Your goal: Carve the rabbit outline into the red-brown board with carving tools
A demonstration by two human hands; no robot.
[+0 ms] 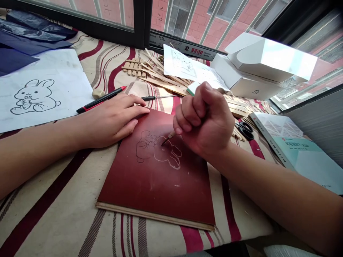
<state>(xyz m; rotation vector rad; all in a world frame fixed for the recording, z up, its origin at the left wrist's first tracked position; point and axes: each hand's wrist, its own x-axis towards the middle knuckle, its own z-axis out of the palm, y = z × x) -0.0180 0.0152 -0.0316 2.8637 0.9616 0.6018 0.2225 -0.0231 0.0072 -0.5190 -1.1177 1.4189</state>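
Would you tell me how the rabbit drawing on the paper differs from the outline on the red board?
The rabbit drawing on the paper has crisp black lines; the rabbit outline on the board is pale and scratched. The drawing sits upright, the outline turned sideways. The right hand's pointed tool touches the outline, not the drawing. Both show the same rabbit shape.

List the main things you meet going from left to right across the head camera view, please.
rabbit drawing → left hand → right hand holding a small tool → scissors → book
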